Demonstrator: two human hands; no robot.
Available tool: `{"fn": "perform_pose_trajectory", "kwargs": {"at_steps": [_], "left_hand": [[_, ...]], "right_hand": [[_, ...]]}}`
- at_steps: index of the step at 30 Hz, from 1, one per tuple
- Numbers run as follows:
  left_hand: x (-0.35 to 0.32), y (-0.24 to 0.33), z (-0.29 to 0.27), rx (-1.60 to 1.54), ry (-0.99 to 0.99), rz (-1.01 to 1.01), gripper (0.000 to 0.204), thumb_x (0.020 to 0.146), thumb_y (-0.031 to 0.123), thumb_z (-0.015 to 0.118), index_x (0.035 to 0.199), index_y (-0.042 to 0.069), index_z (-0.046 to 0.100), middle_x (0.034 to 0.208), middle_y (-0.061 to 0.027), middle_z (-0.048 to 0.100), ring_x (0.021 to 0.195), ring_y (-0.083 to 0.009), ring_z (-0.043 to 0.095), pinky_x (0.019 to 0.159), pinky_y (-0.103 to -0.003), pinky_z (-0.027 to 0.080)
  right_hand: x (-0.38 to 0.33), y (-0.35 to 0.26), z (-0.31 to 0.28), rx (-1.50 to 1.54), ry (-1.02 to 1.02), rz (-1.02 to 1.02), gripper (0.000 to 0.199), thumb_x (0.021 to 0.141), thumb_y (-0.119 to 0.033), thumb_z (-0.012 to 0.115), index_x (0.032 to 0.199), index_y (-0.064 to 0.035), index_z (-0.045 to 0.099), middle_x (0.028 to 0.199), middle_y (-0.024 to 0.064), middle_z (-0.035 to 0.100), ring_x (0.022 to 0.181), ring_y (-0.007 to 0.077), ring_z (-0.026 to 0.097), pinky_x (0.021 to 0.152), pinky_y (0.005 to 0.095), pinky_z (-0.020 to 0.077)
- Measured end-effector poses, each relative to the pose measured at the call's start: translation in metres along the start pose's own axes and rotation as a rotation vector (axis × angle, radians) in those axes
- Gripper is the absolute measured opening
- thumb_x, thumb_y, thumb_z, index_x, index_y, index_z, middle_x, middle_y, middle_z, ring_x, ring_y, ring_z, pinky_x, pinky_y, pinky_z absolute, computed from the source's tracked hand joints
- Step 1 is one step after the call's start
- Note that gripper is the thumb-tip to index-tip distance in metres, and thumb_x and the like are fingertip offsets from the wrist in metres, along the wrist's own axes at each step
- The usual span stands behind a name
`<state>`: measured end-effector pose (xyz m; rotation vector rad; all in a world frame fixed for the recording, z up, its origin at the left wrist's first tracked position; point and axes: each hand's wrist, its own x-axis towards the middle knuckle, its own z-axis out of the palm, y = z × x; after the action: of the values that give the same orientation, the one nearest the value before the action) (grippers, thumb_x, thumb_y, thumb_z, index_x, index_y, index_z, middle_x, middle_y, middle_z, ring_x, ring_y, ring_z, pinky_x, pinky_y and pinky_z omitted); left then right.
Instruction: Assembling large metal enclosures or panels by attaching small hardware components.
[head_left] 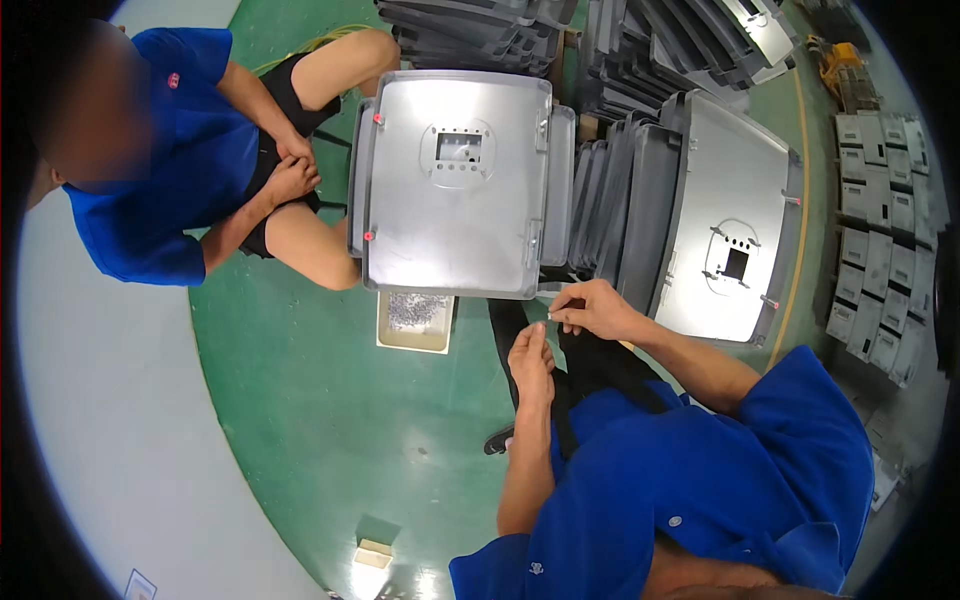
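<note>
My left hand [532,365] and my right hand [594,311] meet above my lap, fingers pinched. A tiny whitish piece [549,317] shows at my right fingertips; its kind is too small to tell. Whatever my left fingers hold, if anything, is hidden. Just beyond my hands lies a shallow grey metal panel [455,235] with a rectangular cutout in a round plate and two red-tipped pins on its left side. It rests on another panel, whose edges stick out at both sides. A cream bin [440,336] of small metal parts sits on the floor to the left.
A similar panel [700,270] leans at the right against a row of grey panels [640,220]. More panels [470,30] are stacked at the back. Across to the left sits a person in blue [170,170], hands together. Pale boxes [880,240] stand at the far right.
</note>
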<state>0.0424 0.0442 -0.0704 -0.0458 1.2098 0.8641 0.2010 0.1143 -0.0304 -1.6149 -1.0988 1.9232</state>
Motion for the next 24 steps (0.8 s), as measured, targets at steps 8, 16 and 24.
{"fn": "perform_pose_trajectory", "kwargs": {"at_steps": [8,16,24], "left_hand": [[0.007,0.012,0.013,-0.059,-0.049,-0.042,0.015,0.093,0.017,0.064,0.099,0.003,0.063,0.065,0.0057,0.044,0.049,-0.0015,0.034,0.040,-0.017,0.024],[0.010,0.002,0.005,0.078,-0.093,0.097,0.012,0.093,0.013,0.062,0.099,0.002,0.063,0.064,0.0048,0.047,0.050,-0.0019,0.034,0.043,-0.019,0.024],[0.007,-0.008,-0.004,0.323,-0.072,0.167,0.011,0.092,0.014,0.064,0.088,0.004,0.063,0.064,0.0070,0.045,0.055,-0.0014,0.037,0.048,-0.018,0.028]], "right_hand": [[0.000,-0.003,0.002,-0.086,0.013,-0.067,0.010,0.083,-0.006,0.068,0.090,0.0019,0.068,0.071,0.0055,0.065,0.063,0.0096,0.061,0.057,0.0258,0.0497],[-0.001,0.004,0.002,-0.022,-0.013,-0.001,0.019,0.086,-0.011,0.069,0.100,0.0019,0.069,0.072,0.0069,0.065,0.063,0.0102,0.061,0.055,0.0250,0.0495],[0.002,0.006,-0.003,0.190,-0.060,0.187,0.025,0.087,-0.016,0.068,0.104,0.0018,0.069,0.078,0.0099,0.067,0.067,0.0151,0.064,0.058,0.0289,0.0513]]}}
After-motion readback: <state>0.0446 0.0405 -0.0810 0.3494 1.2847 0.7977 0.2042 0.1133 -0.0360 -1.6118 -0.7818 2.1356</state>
